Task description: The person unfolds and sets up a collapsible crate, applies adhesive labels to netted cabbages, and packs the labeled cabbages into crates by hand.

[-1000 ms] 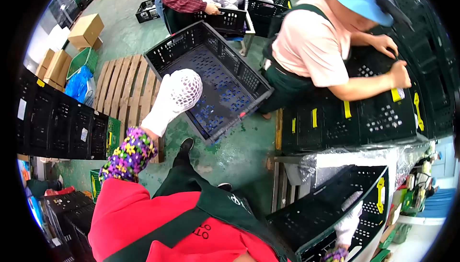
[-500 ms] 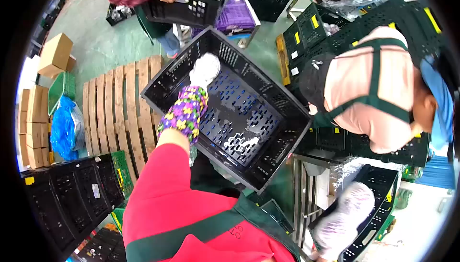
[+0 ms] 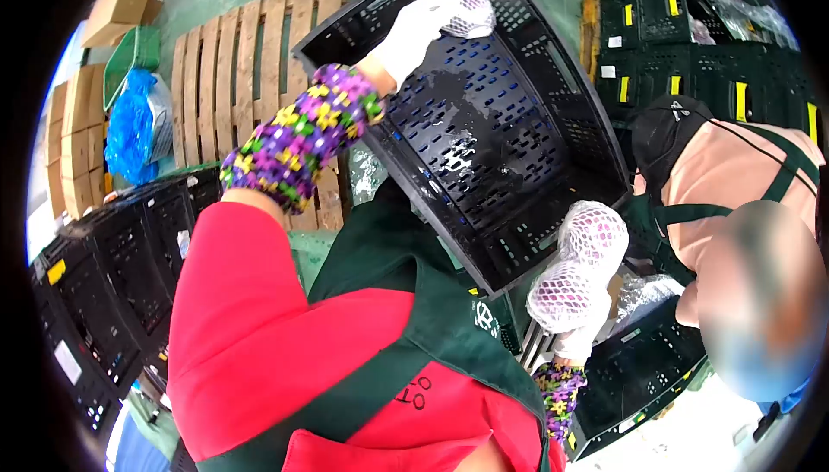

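My left hand (image 3: pixel 423 31), in a white glove, is closed on a round item in white foam netting (image 3: pixel 471 16), inside the upper part of a black perforated crate (image 3: pixel 484 131). That crate's floor is wet and bare around the hand. My right hand (image 3: pixel 580 334), gloved too, grips netted round items (image 3: pixel 583 256), two lumps end to end, by the crate's lower right corner. Its fingers are mostly hidden behind them. Below the right hand lies another black crate (image 3: pixel 639 377).
A co-worker (image 3: pixel 743 170) in a pink top bends close on the right, near stacked black crates (image 3: pixel 665 83). Left are a wooden pallet (image 3: pixel 242 75), cardboard boxes (image 3: pixel 82 144), a blue bag (image 3: pixel 131 131) and a row of black crates (image 3: pixel 108 291).
My right hand has risen from the lower right crate with the netted items to the large crate's corner. My left hand has moved up and right within that crate. The view has shifted.
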{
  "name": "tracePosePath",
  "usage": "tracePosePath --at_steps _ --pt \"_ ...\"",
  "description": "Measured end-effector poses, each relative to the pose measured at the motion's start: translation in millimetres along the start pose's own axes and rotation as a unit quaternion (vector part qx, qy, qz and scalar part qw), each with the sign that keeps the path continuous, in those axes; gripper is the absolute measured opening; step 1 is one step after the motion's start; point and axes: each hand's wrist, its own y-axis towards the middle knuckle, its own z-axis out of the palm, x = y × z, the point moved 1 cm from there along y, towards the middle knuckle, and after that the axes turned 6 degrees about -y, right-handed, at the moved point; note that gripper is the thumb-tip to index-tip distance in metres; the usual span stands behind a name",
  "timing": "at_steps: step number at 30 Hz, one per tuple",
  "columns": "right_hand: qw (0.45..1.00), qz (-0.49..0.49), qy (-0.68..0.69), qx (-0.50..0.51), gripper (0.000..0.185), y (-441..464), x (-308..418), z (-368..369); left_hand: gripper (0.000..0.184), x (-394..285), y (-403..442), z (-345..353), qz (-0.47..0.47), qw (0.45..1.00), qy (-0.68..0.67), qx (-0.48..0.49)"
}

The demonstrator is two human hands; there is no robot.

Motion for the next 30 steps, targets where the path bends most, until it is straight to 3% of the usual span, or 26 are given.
tracePosePath --at_steps 2,3,5,8,10,11,17,20,22,23,24,27,30 --pt "0.987 0.100 0.126 0.029 0.035 7 26 12 0.034 -26 -46 -11 0.158 0.979 0.108 -0.065" --pt "0.960 0.158 0.229 -0.018 0.033 11 20 10 0.031 -36 -69 -20 0.182 0.970 0.116 -0.109" --pt "0.977 0.121 0.178 0.008 0.034 14 14 7 0.028 -45 -115 -42 0.245 0.945 0.133 -0.171" --pt "0.995 0.045 0.070 0.046 0.035 17 10 -3 0.028 -31 -182 -78 0.216 0.928 0.112 -0.282" --pt "0.966 0.159 0.205 0.020 0.033 18 6 -6 0.028 -10 -225 -97 0.125 0.934 0.060 -0.330" --pt "0.979 0.108 0.164 0.044 0.034 17 3 -6 0.028 -1 -244 -106 0.096 0.932 0.047 -0.346" --pt "0.963 0.163 0.214 0.034 0.031 5 11 -1 0.035 26 -314 -126 0.000 0.924 0.026 -0.380" --pt "0.959 0.173 0.223 0.014 0.031 13 21 20 0.036 25 -316 -133 -0.028 0.925 0.008 -0.378" --pt "0.997 0.008 0.011 0.078 0.030 24 29 41 0.035 30 -300 -143 -0.016 0.932 -0.002 -0.362" --pt "0.971 0.131 0.194 0.057 0.029 32 33 54 0.035 31 -294 -146 -0.034 0.933 -0.016 -0.358" --pt "0.959 0.156 0.231 0.043 0.028 39 35 68 0.035 29 -280 -150 -0.047 0.936 -0.030 -0.348" --pt "0.975 0.083 0.154 0.134 0.028 81 15 110 0.040 18 -239 -156 -0.029 0.946 -0.026 -0.322" --pt "0.968 -0.065 -0.048 0.236 0.042 130 -2 180 0.050 5 -189 -151 0.039 0.951 0.010 -0.307"
